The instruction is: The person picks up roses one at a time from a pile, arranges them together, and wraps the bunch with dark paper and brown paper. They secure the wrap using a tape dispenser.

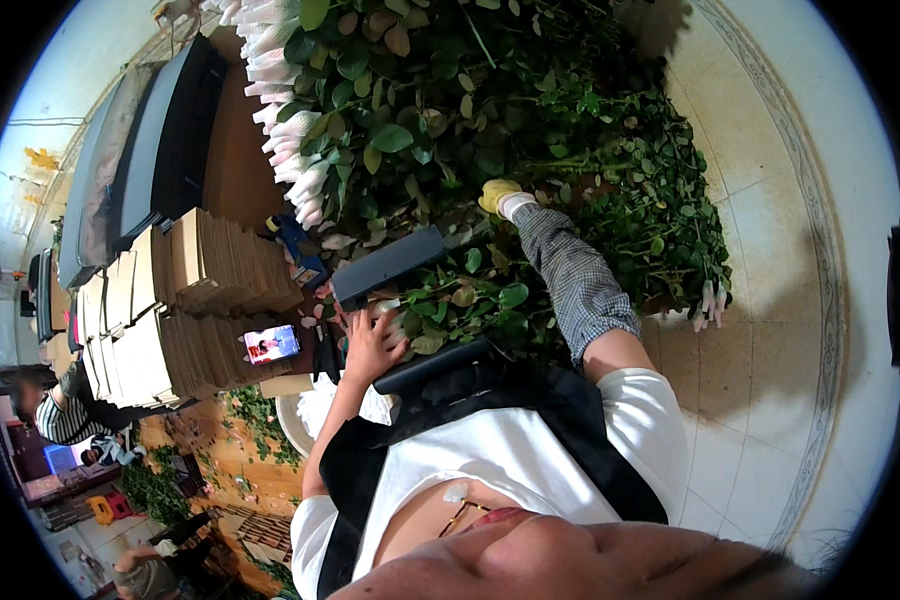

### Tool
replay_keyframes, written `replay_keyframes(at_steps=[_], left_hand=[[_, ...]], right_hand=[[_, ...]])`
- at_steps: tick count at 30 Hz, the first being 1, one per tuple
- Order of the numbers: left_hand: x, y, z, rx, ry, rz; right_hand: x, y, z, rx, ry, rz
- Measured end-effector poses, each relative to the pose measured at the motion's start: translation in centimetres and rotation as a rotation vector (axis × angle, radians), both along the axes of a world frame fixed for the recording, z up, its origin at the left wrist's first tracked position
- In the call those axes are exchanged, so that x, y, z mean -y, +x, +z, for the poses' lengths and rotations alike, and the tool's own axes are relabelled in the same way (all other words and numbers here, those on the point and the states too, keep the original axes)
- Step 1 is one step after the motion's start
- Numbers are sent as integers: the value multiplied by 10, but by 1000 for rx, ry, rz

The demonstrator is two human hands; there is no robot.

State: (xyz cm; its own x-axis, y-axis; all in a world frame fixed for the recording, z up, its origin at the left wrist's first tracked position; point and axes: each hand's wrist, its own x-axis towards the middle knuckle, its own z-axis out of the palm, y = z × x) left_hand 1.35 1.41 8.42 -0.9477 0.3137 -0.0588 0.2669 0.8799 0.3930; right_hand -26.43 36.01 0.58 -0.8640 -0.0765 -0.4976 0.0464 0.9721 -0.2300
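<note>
My bare left hand lies with its fingers spread on pale netted flower heads, just below a dark grey rectangular board. From these heads, leafy green stems run to the right. My right hand, in a yellow glove with a checked sleeve above it, reaches across to the leafy stems farther off. Its fingers are too small and partly hidden to read, and nothing held shows clearly. A black padded bar lies between my body and the stems.
Long-stemmed flowers with white-pink netted heads are heaped at the far side. To the left stand stacks of cardboard sheets, a lit phone and a blue tool. A white bucket is by my left arm. Other people work farther left.
</note>
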Motion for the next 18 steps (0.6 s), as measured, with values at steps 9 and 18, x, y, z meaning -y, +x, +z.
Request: replay_keyframes(at_steps=[9,18], left_hand=[[3,2,-27,-93,90,17],[-4,-3,-23,-108,60,19]], right_hand=[[-19,21,193,-428,-910,201],[1,-2,137,-999,98,74]])
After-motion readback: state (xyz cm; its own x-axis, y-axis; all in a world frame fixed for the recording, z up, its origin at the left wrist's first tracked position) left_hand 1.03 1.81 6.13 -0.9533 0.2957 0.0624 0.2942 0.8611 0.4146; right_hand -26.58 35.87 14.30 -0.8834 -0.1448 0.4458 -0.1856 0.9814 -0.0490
